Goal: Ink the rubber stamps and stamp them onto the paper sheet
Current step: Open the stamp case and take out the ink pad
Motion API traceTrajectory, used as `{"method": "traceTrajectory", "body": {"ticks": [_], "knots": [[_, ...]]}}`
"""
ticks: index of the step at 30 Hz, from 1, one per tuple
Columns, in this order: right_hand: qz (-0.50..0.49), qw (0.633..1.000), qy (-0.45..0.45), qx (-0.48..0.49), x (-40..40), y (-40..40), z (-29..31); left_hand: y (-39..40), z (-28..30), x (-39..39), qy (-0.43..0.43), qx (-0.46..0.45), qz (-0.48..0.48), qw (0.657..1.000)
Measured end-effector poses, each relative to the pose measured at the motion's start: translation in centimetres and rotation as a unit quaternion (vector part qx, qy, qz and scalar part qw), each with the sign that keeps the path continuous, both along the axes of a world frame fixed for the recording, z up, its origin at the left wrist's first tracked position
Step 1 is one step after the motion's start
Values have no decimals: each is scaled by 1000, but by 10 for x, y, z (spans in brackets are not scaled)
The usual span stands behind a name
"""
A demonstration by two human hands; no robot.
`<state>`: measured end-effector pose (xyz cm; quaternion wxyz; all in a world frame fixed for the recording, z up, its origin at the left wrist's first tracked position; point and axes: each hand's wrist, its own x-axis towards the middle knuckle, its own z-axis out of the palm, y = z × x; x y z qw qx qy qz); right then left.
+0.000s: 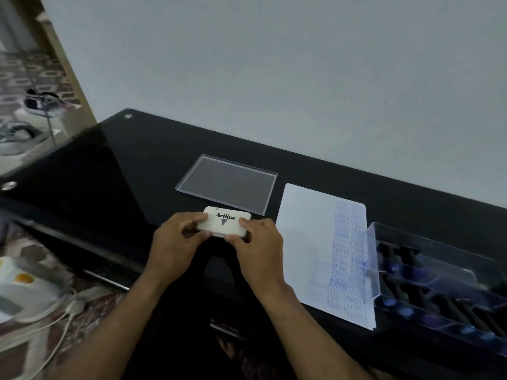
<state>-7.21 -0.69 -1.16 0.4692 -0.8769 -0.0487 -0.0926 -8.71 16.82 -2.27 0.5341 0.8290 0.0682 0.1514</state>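
A: Head view. Counted: two hands, one ink pad, one paper sheet, one clear lid, one clear stamp case.

B: Held how?

A: Left hand (175, 248) curled round the left end of the closed white ink pad (223, 222), thumb on the near edge; right hand (259, 249) pinching the right end, fingertips (244, 221) on the lid. Marked "Artline" with a dark triangle. Resting on or just above the table; cannot tell which.

B: Beyond the fingers?

A: Just past the fingertips, a flat clear lid (227, 183), lying on the table. To the right of the right hand, a paper sheet (307, 242), already covered along its far-right strip with columns of blue stamp prints.

B: Rubber stamps?

A: Further right, inside a clear stamp case (428, 272) overlapping the sheet's right edge. Dark handles and bluish ends of rubber stamps (403, 311) seen through the plastic; number not countable, case cut off by the frame edge. Print wording too blurred to read.

B: Surface and room?

A: Glossy black glass table (123, 165) with round metal fittings, set against a plain pale wall (274, 64). Left of the left hand, below the table edge: patterned floor, white cables (55, 327), a white appliance, only partly seen.
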Motion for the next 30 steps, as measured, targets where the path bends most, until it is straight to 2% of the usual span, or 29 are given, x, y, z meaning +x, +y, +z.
{"method": "traceTrajectory", "body": {"ticks": [8,12,22,30], "knots": [[-1,998,0,-66,4,34,-18,30,-15,9,3,60,29,998],[-3,996,10,-94,7,38,-23,37,-21,14,22,140,21,990],[15,990,-1,-142,12,36,-25,39,-28,17,26,169,24,985],[71,985,10,-158,18,25,-23,38,-29,14,12,191,29,981]]}}
